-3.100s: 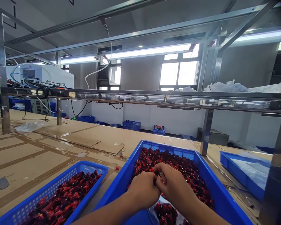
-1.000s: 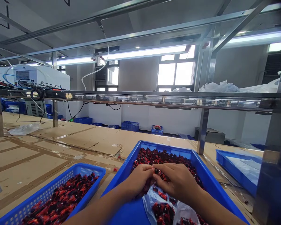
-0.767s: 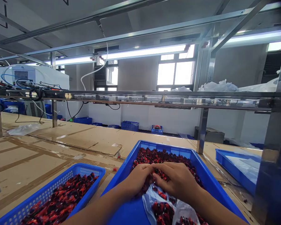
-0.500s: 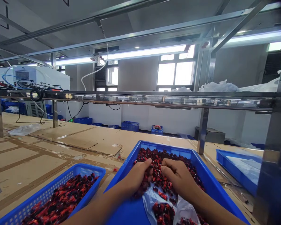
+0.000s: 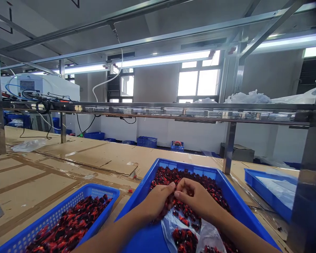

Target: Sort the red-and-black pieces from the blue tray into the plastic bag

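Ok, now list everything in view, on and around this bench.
Large tray: one, blue, on the cardboard in front of the person
Dark red and black pieces: many, heaped in the large tray
Clear plastic bag: one, in the large tray
Mesh basket: one, blue, lower left, full of similar pieces
Shallow tray: one, blue, right, holding white sheeting
Cardboard sheets: several, brown, covering the bench
Steel frame: one, silver, over the bench
Crates: several, blue, along the far wall
Machine: one, white, far left
Left hand: bare, over the pile
Right hand: bare, over the pile

Both hands [image 5: 159, 203] [image 5: 197, 198] amid perhaps dried flowers [image 5: 171, 174]
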{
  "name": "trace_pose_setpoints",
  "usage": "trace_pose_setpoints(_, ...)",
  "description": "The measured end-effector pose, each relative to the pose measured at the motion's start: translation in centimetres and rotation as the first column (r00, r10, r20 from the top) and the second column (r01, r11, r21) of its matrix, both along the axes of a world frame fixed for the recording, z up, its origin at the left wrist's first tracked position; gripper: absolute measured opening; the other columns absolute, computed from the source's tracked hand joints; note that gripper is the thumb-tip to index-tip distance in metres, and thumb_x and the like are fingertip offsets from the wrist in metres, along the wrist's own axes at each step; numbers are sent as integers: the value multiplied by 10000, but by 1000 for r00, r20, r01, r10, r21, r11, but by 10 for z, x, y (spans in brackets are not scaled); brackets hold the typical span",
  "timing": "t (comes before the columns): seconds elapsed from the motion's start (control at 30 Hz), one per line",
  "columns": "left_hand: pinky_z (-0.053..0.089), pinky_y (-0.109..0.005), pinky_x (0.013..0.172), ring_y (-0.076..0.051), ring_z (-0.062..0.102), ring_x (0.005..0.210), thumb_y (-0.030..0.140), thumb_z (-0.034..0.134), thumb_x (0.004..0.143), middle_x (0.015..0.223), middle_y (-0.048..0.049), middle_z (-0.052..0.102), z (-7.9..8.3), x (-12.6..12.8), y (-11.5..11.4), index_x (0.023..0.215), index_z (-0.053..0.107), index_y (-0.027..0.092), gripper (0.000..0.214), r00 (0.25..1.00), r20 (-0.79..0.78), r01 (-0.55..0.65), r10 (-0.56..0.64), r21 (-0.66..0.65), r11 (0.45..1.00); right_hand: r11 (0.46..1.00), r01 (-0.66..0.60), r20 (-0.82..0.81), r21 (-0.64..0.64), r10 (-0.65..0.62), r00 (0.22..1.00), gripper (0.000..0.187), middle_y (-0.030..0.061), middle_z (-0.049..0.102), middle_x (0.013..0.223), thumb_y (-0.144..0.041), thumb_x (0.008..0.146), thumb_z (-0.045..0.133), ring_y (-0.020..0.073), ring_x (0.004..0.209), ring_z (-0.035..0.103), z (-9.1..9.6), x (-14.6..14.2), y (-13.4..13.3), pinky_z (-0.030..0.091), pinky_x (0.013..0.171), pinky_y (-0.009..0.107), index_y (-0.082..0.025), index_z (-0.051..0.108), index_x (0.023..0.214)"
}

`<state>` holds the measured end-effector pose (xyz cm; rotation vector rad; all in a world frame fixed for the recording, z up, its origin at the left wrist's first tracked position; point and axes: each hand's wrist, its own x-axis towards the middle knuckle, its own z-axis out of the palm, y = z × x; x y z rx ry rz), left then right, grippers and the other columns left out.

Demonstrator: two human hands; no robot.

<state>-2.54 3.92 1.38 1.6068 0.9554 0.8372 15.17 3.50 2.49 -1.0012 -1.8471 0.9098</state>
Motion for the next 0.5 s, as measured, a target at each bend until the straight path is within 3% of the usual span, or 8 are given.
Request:
trace_pose_setpoints(0.03, 254, -209, 429, -93, 373, 442, 715, 438, 812, 546, 24, 466, 0, -1, -1, 654, 509, 171, 571, 999, -51, 14, -9, 98, 995, 988, 11, 152, 152, -35, 988, 61, -84, 418, 522, -233, 752, 639, 88, 481, 371, 1, -1, -3, 250, 479, 207, -199, 593, 771)
trace_pose_setpoints(0.07, 262, -211, 459, -99, 395, 487, 674, 479, 818, 565, 24, 474, -1, -2, -2, 667, 542, 162, 537, 994, -106, 28, -8, 187, 982, 965, 5, 270, 261, -78, 960, 92, -78, 457, 536, -179, 728, 629, 98, 508, 414, 2, -2, -6, 264, 509, 215, -203, 624, 817)
trace_pose_setpoints(0.13, 255, -213, 498, -105, 414, 561, 612, 527, 825, 609, 28, 489, -4, -3, -3, 723, 600, 155, 474, 978, -206, 33, 30, 297, 954, 927, -13, 424, 374, -159, 892, 194, -61, 542, 575, -134, 698, 606, 118, 555, 494, 3, -3, -11, 283, 548, 228, -214, 653, 868)
trace_pose_setpoints(0.27, 215, -232, 491, -104, 394, 557, 590, 503, 852, 589, 44, 469, -8, -4, -2, 692, 579, 170, 455, 921, -360, -13, 149, 352, 936, 895, -19, 537, 447, -251, 805, 182, 0, 696, 758, -175, 714, 608, 175, 725, 620, 0, -4, -13, 312, 614, 241, -214, 663, 883)
trace_pose_setpoints(0.4, 214, -240, 495, -112, 404, 552, 599, 483, 859, 583, 39, 476, -6, -4, -5, 663, 546, 179, 468, 890, -417, -14, 186, 383, 924, 889, -25, 613, 456, -294, 734, 43, 5, 701, 733, -232, 743, 623, 177, 690, 628, -1, -5, -12, 257, 558, 244, -203, 630, 774)
trace_pose_setpoints(0.5, 241, -235, 508, -129, 447, 593, 628, 473, 854, 633, 17, 525, -4, -4, -7, 694, 548, 181, 480, 904, -387, -27, 179, 368, 930, 874, -36, 637, 485, -324, 700, 75, 1, 693, 708, -246, 770, 619, 165, 648, 616, -1, -4, -11, 202, 533, 258, -201, 595, 715)
